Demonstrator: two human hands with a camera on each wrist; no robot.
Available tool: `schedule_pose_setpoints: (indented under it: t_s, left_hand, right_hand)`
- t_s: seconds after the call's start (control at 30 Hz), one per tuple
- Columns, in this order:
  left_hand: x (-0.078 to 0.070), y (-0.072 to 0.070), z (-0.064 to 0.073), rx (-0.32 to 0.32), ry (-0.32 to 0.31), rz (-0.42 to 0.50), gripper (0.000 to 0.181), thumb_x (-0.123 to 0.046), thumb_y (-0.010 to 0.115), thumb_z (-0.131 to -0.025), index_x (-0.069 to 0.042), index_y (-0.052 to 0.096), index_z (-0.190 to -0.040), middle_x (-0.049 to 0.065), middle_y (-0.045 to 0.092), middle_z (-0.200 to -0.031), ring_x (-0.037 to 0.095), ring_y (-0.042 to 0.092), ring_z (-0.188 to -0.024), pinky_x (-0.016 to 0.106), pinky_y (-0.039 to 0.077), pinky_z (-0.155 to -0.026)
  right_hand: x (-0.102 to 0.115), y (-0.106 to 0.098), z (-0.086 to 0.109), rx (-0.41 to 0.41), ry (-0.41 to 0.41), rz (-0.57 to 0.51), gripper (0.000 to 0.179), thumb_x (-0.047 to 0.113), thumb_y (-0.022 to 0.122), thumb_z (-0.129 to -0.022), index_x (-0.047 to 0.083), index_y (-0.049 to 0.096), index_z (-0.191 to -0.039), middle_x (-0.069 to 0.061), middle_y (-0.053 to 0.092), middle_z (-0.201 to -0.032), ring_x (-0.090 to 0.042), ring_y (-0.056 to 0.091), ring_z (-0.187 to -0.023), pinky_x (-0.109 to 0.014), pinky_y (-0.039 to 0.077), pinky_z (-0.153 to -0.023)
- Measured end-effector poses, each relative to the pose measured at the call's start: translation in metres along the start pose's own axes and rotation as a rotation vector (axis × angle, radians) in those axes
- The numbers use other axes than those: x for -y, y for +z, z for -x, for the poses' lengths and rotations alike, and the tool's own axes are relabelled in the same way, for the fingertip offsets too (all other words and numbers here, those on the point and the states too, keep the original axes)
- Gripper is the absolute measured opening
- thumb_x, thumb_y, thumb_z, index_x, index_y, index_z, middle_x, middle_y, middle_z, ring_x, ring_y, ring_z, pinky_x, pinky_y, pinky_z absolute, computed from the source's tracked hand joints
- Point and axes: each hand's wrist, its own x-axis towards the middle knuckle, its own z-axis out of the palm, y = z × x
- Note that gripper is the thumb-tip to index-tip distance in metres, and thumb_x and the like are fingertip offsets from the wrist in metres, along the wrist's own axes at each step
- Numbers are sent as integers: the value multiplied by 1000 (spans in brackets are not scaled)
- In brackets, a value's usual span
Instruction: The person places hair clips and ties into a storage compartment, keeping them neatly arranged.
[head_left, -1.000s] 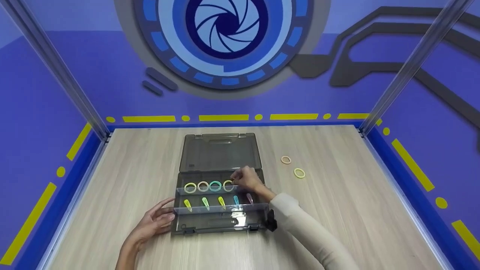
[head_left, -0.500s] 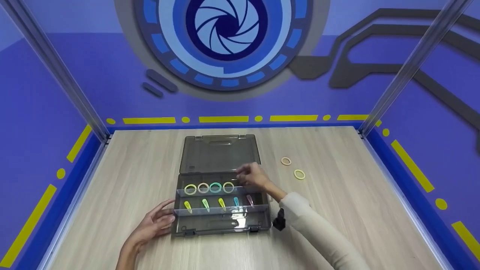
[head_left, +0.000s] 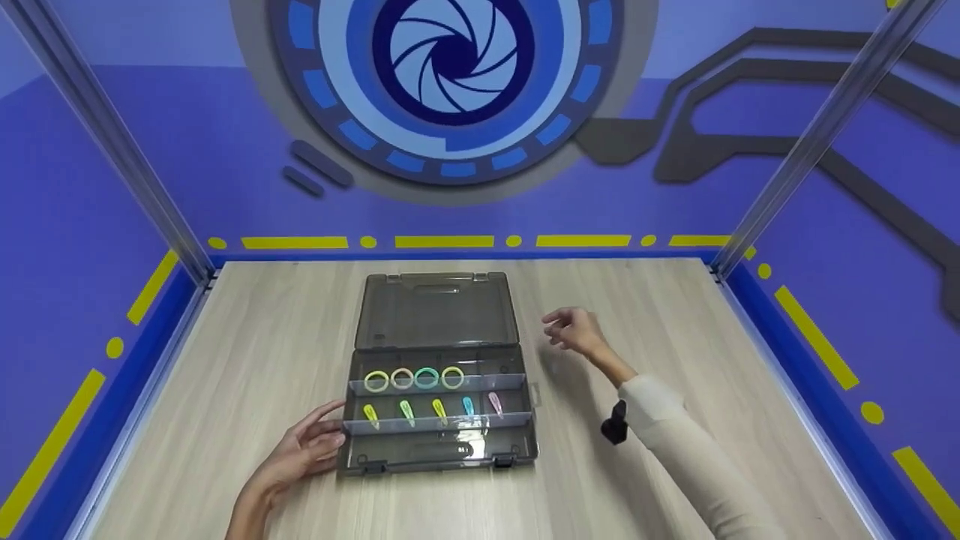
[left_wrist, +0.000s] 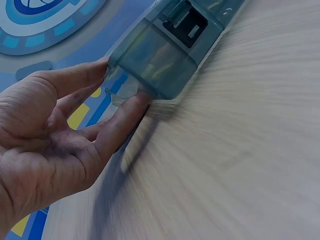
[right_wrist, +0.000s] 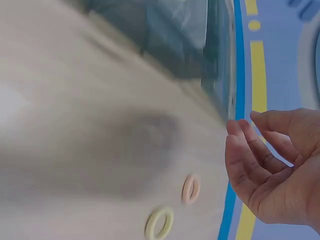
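Note:
A smoky see-through plastic box (head_left: 405, 451) lies with its lid (head_left: 436, 319) folded back. My left hand (head_left: 296, 457) rests against the box's left side; in the left wrist view its thumb and fingertips touch the wall near the front corner. Several ring-shaped hair ties (head_left: 427, 368) stand in a row in the back compartment. Snap hair clips (head_left: 439, 409) in several colours lean in the middle compartment. To the right of the box my right hand (head_left: 576, 330) hovers over the table, fingers loosely bent and holding nothing. Below it, the right wrist view shows an orange hair tie (right_wrist: 185, 190) and a yellow one.
The wooden table (head_left: 675, 337) is bounded by blue printed panels (head_left: 67, 315) and metal posts (head_left: 112, 142). A black device (head_left: 615, 425) is on the right wrist. Dividers (head_left: 442, 420) split the box into three rows.
My right hand has left the back compartment and moved right, out over the table, and now hides the loose hair ties in the head view. My left hand has stayed at the box.

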Motion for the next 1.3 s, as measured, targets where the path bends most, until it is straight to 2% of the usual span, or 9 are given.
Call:
schedule_pose_setpoints:
  t_s: [0.1, 0.3, 0.43, 0.57, 0.7, 0.8, 0.97, 1.1, 1.3]
  left_hand:
    - [-2, 0, -1, -3, -7, -5, 74, -26, 66, -101, -14, 27, -162, 25, 43, -152, 20, 59, -121, 47, 56, -99]
    - [-2, 0, 0, -16, -37, -4, 75, -28, 68, -99, -17, 28, -162, 25, 42, -153, 25, 59, -126, 52, 54, -103]
    - [-1, -2, 3, -18, -43, -4, 75, -28, 68, -99, -16, 28, -162, 26, 42, -153, 26, 59, -126, 52, 53, -103]
    - [0, -3, 3, 3, -29, 4, 75, -26, 68, -100, -14, 26, -162, 27, 43, -152, 23, 60, -124, 47, 56, -100]
    - [0, -3, 1, 22, -13, 7, 76, -25, 67, -100, -11, 24, -162, 29, 42, -152, 22, 61, -123, 44, 57, -97]
    - [-1, -3, 0, 13, -19, 11, 77, -25, 68, -100, -12, 25, -162, 29, 42, -152, 22, 61, -123, 44, 57, -97]
    - [0, -4, 0, 10, -22, 28, 77, -24, 68, -99, -13, 26, -162, 27, 44, -151, 20, 62, -122, 43, 57, -98]
    - [0, -4, -1, 24, -9, 29, 76, -24, 67, -100, -12, 25, -162, 26, 44, -151, 19, 62, -121, 42, 57, -98]
    - [1, -4, -2, 28, 3, 25, 75, -25, 67, -100, -13, 25, -162, 27, 43, -152, 22, 60, -123, 44, 57, -98]
  right_hand:
    - [-11, -11, -2, -30, 30, 9, 20, -2, 67, -93, -12, 71, -110, -31, 74, -94, -31, 76, -75, -27, 59, -59]
    - [-30, -21, -10, -80, 69, 69, 21, -2, 68, -93, -15, 69, -110, -33, 73, -96, -37, 76, -77, -24, 58, -56]
    - [-41, -20, -15, -117, 59, 98, 20, -3, 69, -91, -15, 70, -107, -31, 74, -94, -39, 76, -79, -23, 58, -59]
    - [-51, -20, -20, -164, 39, 143, 18, -1, 69, -90, -13, 73, -104, -28, 75, -95, -38, 74, -84, -21, 53, -64]
    - [-63, -21, -24, -210, 46, 118, 20, -3, 67, -90, -13, 72, -107, -29, 74, -99, -39, 73, -85, -20, 52, -64]
    - [-72, -21, -27, -242, 44, 83, 24, -3, 64, -90, -14, 71, -110, -29, 74, -97, -33, 73, -78, -18, 52, -60]
    - [-84, -20, -24, -236, 6, 25, 26, 1, 64, -90, -15, 71, -108, -21, 74, -87, -14, 68, -70, -17, 49, -58]
    - [-89, -16, -23, -209, 0, 29, 24, 3, 68, -92, -15, 71, -107, -23, 75, -89, -16, 70, -72, -21, 54, -63]
    - [-92, -7, -28, -243, 60, 152, 21, 7, 71, -94, -10, 73, -107, -23, 75, -94, -18, 66, -78, -23, 50, -68]
